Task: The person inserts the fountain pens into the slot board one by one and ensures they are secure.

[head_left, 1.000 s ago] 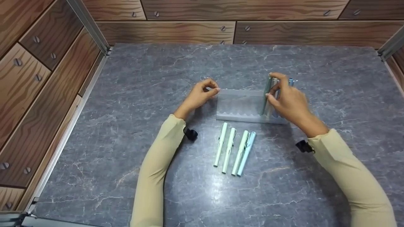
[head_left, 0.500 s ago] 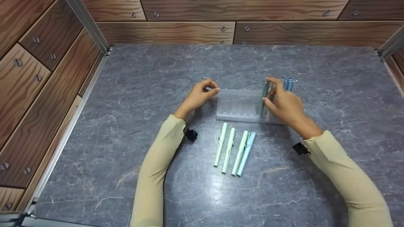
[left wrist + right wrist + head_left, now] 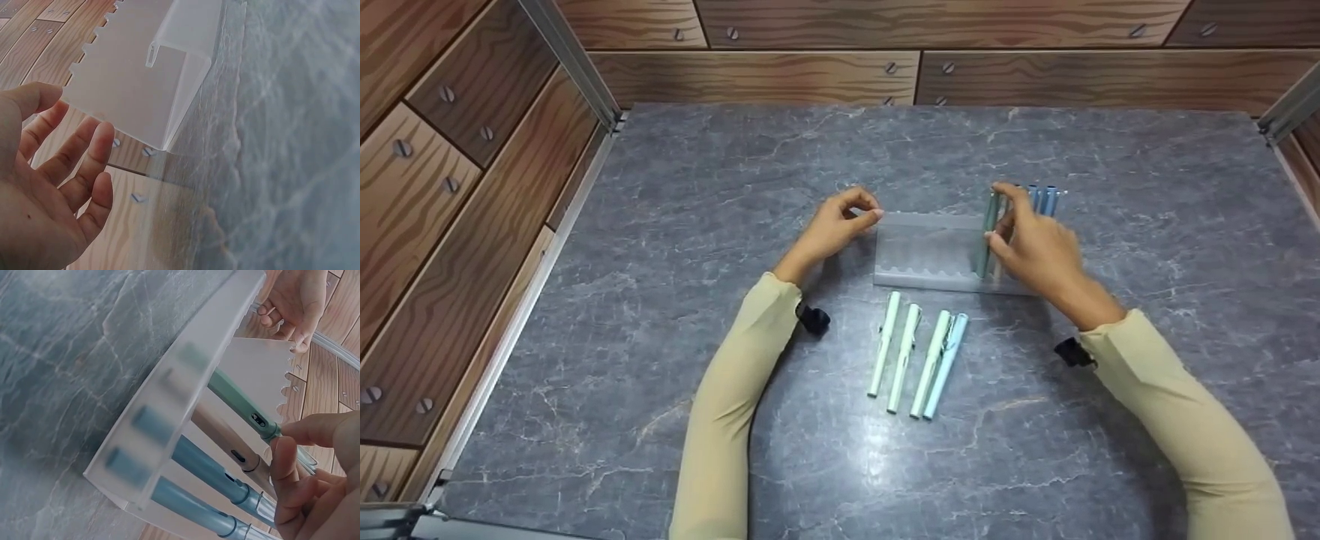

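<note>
My right hand [image 3: 1039, 244] pinches a dark green pen [image 3: 239, 402] between thumb and fingers. Its lower end sits behind the frosted front lip of a clear pen rack [image 3: 926, 251], and the pen leans along the sloped back. Beside it in the rack are a beige pen [image 3: 219, 436] and two blue pens [image 3: 205, 467], partly covered by the right hand in the head view. At the rack's upper left corner, my left hand [image 3: 834, 223] grips the notched edge with thumb and index finger; its other fingers [image 3: 93, 169] are loosely bent.
Three pale green pens [image 3: 883, 345] and a light blue pen [image 3: 946, 367] lie on the grey marbled table [image 3: 810, 465] in front of the rack. Wood-patterned panels [image 3: 780, 79] border the table at the back and left.
My right hand has shifted slightly left and down with the dark green pen, bringing it to rest in the rack. The left hand and the loose pens have stayed put.
</note>
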### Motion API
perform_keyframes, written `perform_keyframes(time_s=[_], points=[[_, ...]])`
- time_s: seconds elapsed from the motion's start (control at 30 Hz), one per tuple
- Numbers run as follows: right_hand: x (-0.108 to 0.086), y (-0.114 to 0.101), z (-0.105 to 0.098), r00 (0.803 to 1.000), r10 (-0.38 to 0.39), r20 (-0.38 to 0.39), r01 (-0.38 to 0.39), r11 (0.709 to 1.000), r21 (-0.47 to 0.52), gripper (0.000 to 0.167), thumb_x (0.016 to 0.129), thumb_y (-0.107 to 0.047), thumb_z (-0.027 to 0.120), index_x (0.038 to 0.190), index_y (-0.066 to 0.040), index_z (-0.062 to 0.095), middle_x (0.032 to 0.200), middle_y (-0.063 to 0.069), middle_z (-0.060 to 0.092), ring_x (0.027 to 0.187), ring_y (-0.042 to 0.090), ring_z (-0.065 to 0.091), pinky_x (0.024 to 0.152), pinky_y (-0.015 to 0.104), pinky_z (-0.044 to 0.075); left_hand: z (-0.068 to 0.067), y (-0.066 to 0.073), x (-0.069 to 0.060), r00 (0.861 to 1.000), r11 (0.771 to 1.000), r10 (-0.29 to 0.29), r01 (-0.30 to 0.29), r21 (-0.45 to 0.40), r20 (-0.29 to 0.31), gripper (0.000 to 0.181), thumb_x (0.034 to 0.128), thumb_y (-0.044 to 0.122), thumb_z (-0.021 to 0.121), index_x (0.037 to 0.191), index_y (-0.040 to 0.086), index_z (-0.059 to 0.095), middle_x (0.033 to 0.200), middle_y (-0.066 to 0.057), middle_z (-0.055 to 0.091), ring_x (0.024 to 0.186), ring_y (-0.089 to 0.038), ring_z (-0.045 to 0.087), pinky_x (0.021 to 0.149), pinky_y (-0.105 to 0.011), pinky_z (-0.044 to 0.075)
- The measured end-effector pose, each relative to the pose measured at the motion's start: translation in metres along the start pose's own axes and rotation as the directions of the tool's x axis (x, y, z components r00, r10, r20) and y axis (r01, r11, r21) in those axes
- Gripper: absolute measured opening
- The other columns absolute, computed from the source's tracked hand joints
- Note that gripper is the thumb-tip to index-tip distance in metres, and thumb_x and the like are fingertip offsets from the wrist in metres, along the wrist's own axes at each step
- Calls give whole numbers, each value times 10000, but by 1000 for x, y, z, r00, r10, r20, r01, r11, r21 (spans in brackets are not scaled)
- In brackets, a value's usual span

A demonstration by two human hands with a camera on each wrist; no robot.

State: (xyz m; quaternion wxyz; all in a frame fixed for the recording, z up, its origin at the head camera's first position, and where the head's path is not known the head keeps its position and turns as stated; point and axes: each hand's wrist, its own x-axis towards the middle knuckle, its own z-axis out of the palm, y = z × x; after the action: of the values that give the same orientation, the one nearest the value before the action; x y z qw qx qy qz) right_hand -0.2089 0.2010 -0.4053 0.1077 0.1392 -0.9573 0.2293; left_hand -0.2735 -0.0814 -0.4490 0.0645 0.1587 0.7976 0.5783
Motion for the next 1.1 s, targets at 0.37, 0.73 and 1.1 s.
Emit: perform_keyframes(time_s=[0.37, 0.73, 1.1], points=[[3, 0, -3, 999, 18, 30, -17, 1000, -26, 599, 899, -159, 633, 1436, -119, 370, 806, 96, 675, 567, 219, 544, 462, 296, 362, 1, 0, 0, 1000, 1000, 15, -15, -14, 3, 136, 935, 138, 628, 980, 10, 620, 953, -31, 623, 820, -340, 623, 793, -438, 565], [5, 2, -5, 998, 39, 46, -36, 998, -57, 613, 901, -198, 650, 1441, -116, 372, 728, 110, 609, 524, 204, 473, 433, 272, 333, 1, 0, 0, 1000, 1000, 6, -6, -21, -2, 123, 930, 134, 632, 975, 20, 621, 943, -15, 617, 803, -305, 624, 772, -409, 573], [2, 2, -6, 999, 23, 49, -21, 999, -48, 652, 902, -199, 653, 1469, -138, 336, 769, 105, 639, 566, 227, 532, 448, 291, 356, 0, 1, -1, 1000, 1000, -12, 12, -19, 10, 128, 938, 148, 627, 991, 31, 621, 1040, -87, 630, 879, -368, 635, 794, -401, 576]])
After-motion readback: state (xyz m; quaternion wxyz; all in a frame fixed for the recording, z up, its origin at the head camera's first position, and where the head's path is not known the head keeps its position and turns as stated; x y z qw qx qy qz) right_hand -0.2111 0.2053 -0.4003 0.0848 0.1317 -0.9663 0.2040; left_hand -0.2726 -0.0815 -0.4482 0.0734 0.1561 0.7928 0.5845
